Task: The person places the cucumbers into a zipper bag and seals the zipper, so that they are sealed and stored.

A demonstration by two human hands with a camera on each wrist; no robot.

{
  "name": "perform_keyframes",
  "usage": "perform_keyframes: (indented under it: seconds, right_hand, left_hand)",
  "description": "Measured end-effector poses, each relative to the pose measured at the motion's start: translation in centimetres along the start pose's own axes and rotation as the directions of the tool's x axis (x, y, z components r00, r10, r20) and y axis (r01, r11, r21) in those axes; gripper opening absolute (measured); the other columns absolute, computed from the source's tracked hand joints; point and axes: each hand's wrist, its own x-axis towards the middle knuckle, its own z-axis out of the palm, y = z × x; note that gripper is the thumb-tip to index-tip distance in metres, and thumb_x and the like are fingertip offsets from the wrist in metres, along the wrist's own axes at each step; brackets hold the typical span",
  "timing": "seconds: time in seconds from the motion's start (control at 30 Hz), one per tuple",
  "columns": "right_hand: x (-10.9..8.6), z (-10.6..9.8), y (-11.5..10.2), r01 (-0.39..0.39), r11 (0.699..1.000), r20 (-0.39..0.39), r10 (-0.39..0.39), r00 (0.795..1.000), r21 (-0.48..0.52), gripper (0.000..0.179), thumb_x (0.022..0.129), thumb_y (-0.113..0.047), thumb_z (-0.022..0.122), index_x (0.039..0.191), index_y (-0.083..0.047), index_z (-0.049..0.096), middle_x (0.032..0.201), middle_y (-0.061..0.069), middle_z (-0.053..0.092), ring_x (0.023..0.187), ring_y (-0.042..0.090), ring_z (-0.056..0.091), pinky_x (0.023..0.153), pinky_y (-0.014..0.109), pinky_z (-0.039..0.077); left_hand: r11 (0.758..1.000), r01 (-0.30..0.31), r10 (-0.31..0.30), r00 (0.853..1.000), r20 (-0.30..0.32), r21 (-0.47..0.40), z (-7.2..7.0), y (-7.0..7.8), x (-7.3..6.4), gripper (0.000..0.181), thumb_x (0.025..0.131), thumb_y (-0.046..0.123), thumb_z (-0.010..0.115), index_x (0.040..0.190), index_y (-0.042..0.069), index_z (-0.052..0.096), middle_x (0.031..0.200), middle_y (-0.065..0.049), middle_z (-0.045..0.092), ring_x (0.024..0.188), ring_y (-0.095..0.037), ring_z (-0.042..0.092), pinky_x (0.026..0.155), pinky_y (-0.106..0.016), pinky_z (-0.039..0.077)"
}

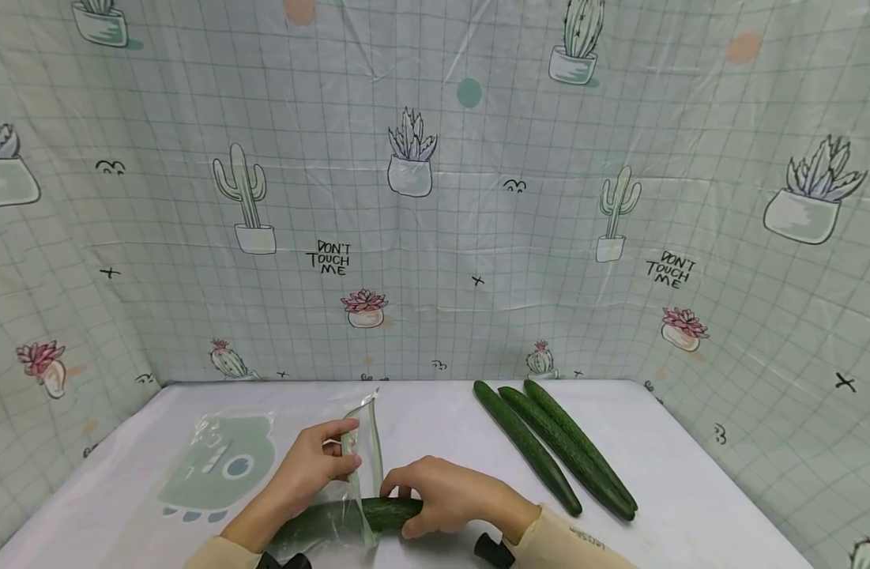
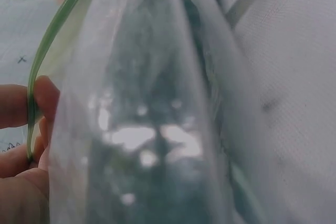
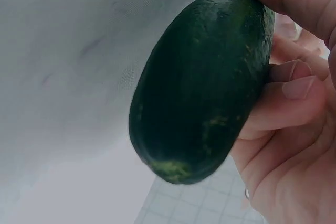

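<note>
My left hand (image 1: 319, 458) pinches the green-edged opening of a clear zip bag (image 1: 374, 450), holding that edge up off the table. Most of a dark green cucumber (image 1: 395, 514) lies inside the bag, its near end sticking out through the mouth. My right hand (image 1: 449, 494) grips this end between thumb and fingers. In the left wrist view the cucumber (image 2: 152, 77) shows blurred through the shiny plastic, with the green zip strip (image 2: 44, 45) between my fingers. The right wrist view shows the rounded cucumber tip (image 3: 199, 87) beside my curled fingers (image 3: 286, 98).
Three more cucumbers (image 1: 566, 446) lie side by side at the right of the white table (image 1: 435, 411). Flat on the left is a clear bag with a green cartoon print (image 1: 221, 462). A grid-patterned curtain (image 1: 435, 237) with plant drawings encloses the table's back and sides.
</note>
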Motion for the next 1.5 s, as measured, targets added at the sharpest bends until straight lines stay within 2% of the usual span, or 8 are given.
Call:
perform_keyframes:
  seconds: [0.2, 0.3, 0.57, 0.77, 0.97, 1.27, 1.5]
  right_hand:
    - [0.8, 0.3, 0.2, 0.0, 0.999, 0.016, 0.0, 1.0, 0.032, 0.041, 0.082, -0.019, 0.076, 0.12, -0.019, 0.062, 0.099, -0.012, 0.064, 0.085, -0.003, 0.058, 0.073, 0.015, 0.046]
    - [0.6, 0.2, 0.3, -0.021, 1.0, 0.025, 0.021, 0.999, 0.019, 0.042, 0.082, -0.023, 0.077, 0.121, -0.019, 0.062, 0.102, -0.012, 0.063, 0.089, -0.002, 0.058, 0.075, 0.017, 0.047]
    - [-1.5, 0.0, 0.8, -0.096, 0.995, 0.02, 0.096, 0.995, -0.027, 0.041, 0.078, -0.029, 0.08, 0.115, -0.023, 0.064, 0.095, -0.016, 0.061, 0.084, -0.002, 0.056, 0.073, 0.02, 0.047]
    - [-2.5, -0.1, 0.8, -0.082, 0.995, 0.01, 0.083, 0.997, -0.062, 0.035, 0.08, -0.027, 0.078, 0.112, -0.022, 0.064, 0.096, -0.016, 0.061, 0.088, -0.002, 0.057, 0.075, 0.02, 0.046]
    - [-2.5, -0.1, 0.5, -0.05, 0.996, -0.001, 0.05, 0.999, -0.075, 0.029, 0.084, -0.024, 0.074, 0.11, -0.021, 0.063, 0.094, -0.016, 0.06, 0.086, -0.003, 0.056, 0.075, 0.019, 0.046]
    - [-1.1, 0.0, 0.1, 0.01, 0.996, -0.04, -0.014, 0.999, -0.089, 0.027, 0.084, -0.024, 0.073, 0.109, -0.022, 0.063, 0.09, -0.019, 0.06, 0.082, -0.006, 0.055, 0.074, 0.015, 0.044]
    - [1.3, -0.1, -0.4, 0.003, 0.997, -0.023, -0.004, 1.0, -0.071, 0.028, 0.083, -0.022, 0.075, 0.109, -0.02, 0.066, 0.09, -0.017, 0.062, 0.08, -0.006, 0.055, 0.071, 0.015, 0.044]
  left_hand:
    - [1.0, 0.007, -0.007, 1.0, -0.028, -0.006, 0.1, 0.2, 0.0, 0.058, 0.084, -0.008, 0.063, 0.138, -0.011, 0.041, 0.098, -0.015, 0.049, 0.073, -0.018, 0.053, 0.064, -0.035, 0.052]
    - [1.0, 0.007, -0.007, 1.0, -0.03, -0.006, 0.1, 0.3, 0.1, 0.058, 0.084, -0.009, 0.062, 0.138, -0.01, 0.042, 0.102, -0.018, 0.049, 0.074, -0.018, 0.054, 0.064, -0.035, 0.052]
    - [1.0, -0.003, 0.002, 1.0, -0.019, -0.015, -0.1, 0.2, -0.1, 0.06, 0.084, -0.008, 0.064, 0.139, -0.011, 0.04, 0.098, -0.015, 0.046, 0.071, -0.017, 0.049, 0.065, -0.035, 0.052]
    - [1.0, 0.005, -0.005, 1.0, -0.031, -0.007, -0.1, 0.1, 0.0, 0.06, 0.083, -0.008, 0.065, 0.139, -0.01, 0.041, 0.1, -0.015, 0.046, 0.071, -0.018, 0.049, 0.066, -0.037, 0.052]
    - [1.0, 0.017, -0.017, 1.0, -0.004, -0.012, -0.1, 0.2, -0.1, 0.061, 0.085, -0.007, 0.064, 0.14, -0.01, 0.039, 0.091, -0.011, 0.044, 0.07, -0.016, 0.046, 0.067, -0.038, 0.051]
    - [1.0, -0.001, 0.001, 1.0, -0.015, -0.021, 0.0, 0.2, 0.0, 0.06, 0.084, -0.008, 0.063, 0.138, -0.012, 0.039, 0.094, -0.013, 0.049, 0.073, -0.016, 0.053, 0.066, -0.035, 0.052]
    - [1.0, 0.0, 0.0, 1.0, -0.004, -0.009, 0.1, 0.3, -0.1, 0.061, 0.084, -0.006, 0.064, 0.139, -0.012, 0.038, 0.073, -0.003, 0.047, 0.069, -0.015, 0.05, 0.066, -0.034, 0.051]
